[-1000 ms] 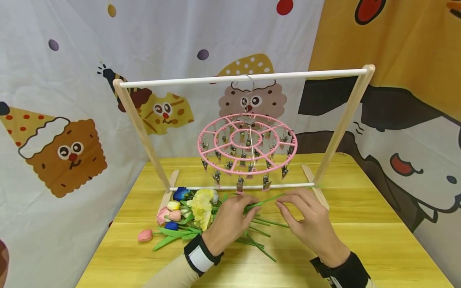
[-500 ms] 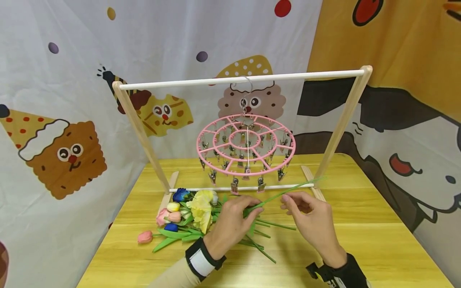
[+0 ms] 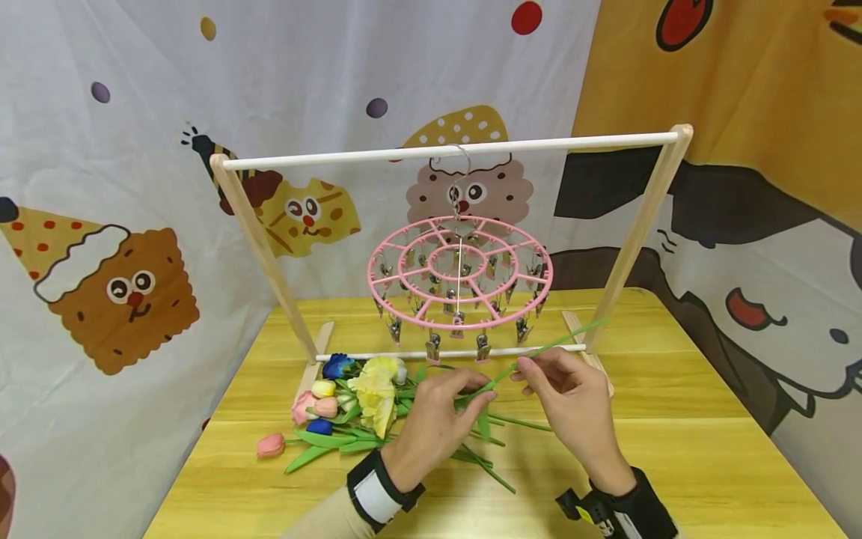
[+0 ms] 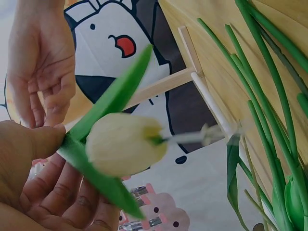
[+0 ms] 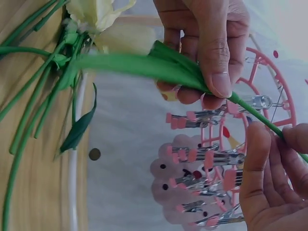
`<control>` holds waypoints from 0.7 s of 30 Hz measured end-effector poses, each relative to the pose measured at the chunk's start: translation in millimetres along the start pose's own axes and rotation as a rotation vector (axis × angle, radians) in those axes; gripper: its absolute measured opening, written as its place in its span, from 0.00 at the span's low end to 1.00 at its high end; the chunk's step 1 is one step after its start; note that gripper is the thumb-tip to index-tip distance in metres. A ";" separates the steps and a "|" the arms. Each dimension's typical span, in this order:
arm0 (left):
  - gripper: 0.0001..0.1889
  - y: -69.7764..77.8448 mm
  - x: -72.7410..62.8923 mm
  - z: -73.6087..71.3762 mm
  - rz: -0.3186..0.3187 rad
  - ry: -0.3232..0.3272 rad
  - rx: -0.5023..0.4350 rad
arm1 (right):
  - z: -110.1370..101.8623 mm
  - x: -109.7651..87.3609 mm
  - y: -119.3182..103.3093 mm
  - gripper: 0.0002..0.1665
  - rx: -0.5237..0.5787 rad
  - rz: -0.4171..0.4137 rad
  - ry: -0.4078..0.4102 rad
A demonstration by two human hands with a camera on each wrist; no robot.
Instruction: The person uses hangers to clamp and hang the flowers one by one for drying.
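Observation:
My left hand point(image 3: 438, 412) pinches a cream tulip at the leaf base of its green stem. In the left wrist view the tulip's bloom point(image 4: 122, 144) lies close over that hand, between two green leaves point(image 4: 113, 98). The stem point(image 3: 572, 333) slants up to the right in the head view, past the front of the rack. My right hand point(image 3: 572, 404) pinches this same stem a short way along from the left one, thumb point(image 5: 294, 137) against the fingers. Beneath and beside the left hand lies a bunch of artificial flowers, with a yellow bloom point(image 3: 375, 393), a blue rose point(image 3: 338, 366) and pink tulips point(image 3: 271, 445).
A wooden rack with a white top bar point(image 3: 364, 156) stands on the wooden table point(image 3: 700, 449). From it hangs a round pink clip hanger point(image 3: 387, 314) with many metal clips point(image 3: 482, 346), just beyond my hands. Loose green stems point(image 3: 494, 475) fan out toward the right.
My right hand has come off the stem, turned, and now pinches it nearer the left hand. The stem's free end has come into view, raised toward the right. The clip hanger has turned slightly.

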State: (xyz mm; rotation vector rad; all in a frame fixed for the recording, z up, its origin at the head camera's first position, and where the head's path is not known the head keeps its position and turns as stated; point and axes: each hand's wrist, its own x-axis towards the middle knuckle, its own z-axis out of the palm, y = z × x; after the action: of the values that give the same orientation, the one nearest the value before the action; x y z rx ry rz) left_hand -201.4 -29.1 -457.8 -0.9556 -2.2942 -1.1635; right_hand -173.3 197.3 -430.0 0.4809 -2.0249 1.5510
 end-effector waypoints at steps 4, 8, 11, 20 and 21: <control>0.07 2.0 -0.8 -0.9 0.025 0.017 -0.024 | 4.0 3.6 -4.2 0.13 -0.011 -0.087 -0.029; 0.08 4.5 -1.0 -2.6 0.019 0.032 -0.064 | 8.1 8.3 -9.8 0.14 -0.052 -0.150 -0.077; 0.06 5.3 -1.7 -3.1 0.024 0.053 -0.082 | 11.6 11.3 -13.3 0.14 -0.095 -0.191 -0.114; 0.05 -0.6 -7.0 -3.9 0.083 0.165 -0.105 | 17.6 16.1 -16.8 0.18 -0.155 -0.237 -0.118; 0.05 -1.7 -7.9 -4.4 0.083 0.175 -0.112 | 18.2 16.9 -16.6 0.18 -0.165 -0.246 -0.106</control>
State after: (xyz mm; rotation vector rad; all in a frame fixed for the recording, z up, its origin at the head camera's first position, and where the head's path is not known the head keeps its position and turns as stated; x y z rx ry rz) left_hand -197.1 -36.5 -461.0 -0.9396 -2.0520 -1.2977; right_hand -180.8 176.0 -410.5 0.7292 -2.0631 1.2251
